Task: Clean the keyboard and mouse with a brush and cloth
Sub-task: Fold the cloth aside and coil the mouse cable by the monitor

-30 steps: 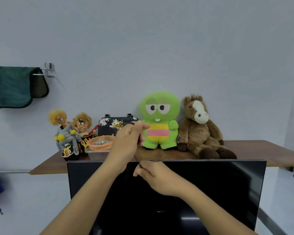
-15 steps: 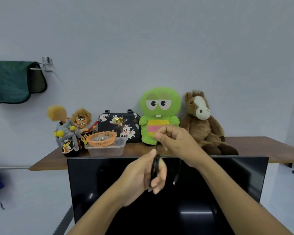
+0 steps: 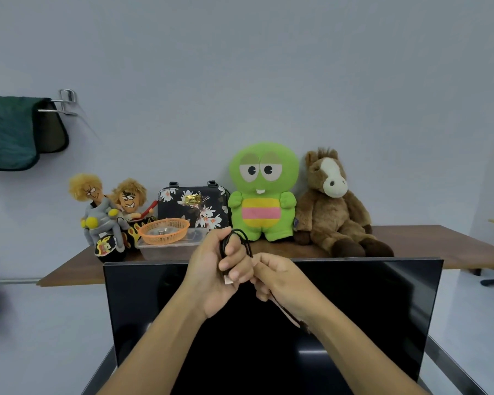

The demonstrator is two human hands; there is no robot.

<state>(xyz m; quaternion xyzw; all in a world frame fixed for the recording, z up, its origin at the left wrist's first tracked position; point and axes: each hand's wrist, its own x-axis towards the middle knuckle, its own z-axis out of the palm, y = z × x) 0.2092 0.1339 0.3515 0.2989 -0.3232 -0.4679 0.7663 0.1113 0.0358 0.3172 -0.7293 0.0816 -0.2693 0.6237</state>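
wall (image 3: 268, 67): plain pale grey-blue, evenly lit | rail (image 3: 60, 105): chrome, upper left (dark green towel (image 3: 7, 132) draped over it) | shelf (image 3: 428, 246): brown wood along the wall | floor (image 3: 485, 315): pale, right side

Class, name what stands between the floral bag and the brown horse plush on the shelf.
The green plush stands between the floral bag and the brown horse plush, seen in the head view.

Both hands meet in front of a dark monitor (image 3: 354, 309): the left hand (image 3: 214, 269) grips a coiled black cable (image 3: 237, 240), and the right hand (image 3: 280, 277) pinches its trailing end. On the far wooden shelf (image 3: 425, 240) sit a green plush (image 3: 264, 192), a brown horse plush (image 3: 334, 203), a floral bag (image 3: 193, 202) and an orange basket (image 3: 164, 230)
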